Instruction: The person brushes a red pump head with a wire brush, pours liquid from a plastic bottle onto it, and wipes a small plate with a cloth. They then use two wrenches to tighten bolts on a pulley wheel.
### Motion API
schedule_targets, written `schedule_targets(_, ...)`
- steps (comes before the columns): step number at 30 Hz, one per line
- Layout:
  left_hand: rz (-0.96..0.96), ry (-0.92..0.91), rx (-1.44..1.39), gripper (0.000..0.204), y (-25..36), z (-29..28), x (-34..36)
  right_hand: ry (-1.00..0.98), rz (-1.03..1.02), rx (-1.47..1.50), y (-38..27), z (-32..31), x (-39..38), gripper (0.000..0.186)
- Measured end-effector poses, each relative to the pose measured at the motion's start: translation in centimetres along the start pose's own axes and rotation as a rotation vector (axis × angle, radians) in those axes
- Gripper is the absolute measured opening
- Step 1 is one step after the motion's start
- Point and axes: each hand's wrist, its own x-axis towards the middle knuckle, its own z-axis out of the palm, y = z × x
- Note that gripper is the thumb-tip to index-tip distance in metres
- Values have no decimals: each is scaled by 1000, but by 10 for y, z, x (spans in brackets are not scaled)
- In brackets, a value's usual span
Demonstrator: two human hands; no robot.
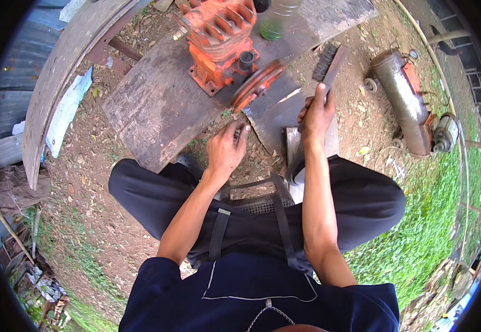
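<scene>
My right hand [316, 119] is closed round the handle of a scrub brush [333, 65] with dark bristles and a wooden back. The brush is raised, its bristles facing left. My left hand [227, 148] has its fingers curled in, with something small and dark partly showing by the thumb; I cannot make out what it is. Beyond that hand, an orange finned compressor pump [218, 50] stands on dark boards. Its orange pulley wheel [258, 86] looks smeared, and neither hand touches it.
A clear jar with green at its base [272, 27] stands right of the pump. Wooden boards [157, 113] lie across leaf-strewn dirt. At the right rests a metal air tank [403, 102] with small wheels. A curved plank [63, 72] runs along the left.
</scene>
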Motion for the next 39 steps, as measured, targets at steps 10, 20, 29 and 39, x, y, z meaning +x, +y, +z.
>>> schedule_targets(10,333,104,-66,40,15,-38,70,-118,-105,-437,-23,61,126,57)
schedule_targets(20,94,-56,16,34,38,-49,68,-124,-359,-943,-29,79,148,55)
schedule_targets(29,-983,-22,-377,43,148,-86,30,-80,202,-708,-154,-16,-11,55)
schedule_targets(39,-729,-893,-344,43,396,29,137,259,508,-184,-320,-190,-91,54)
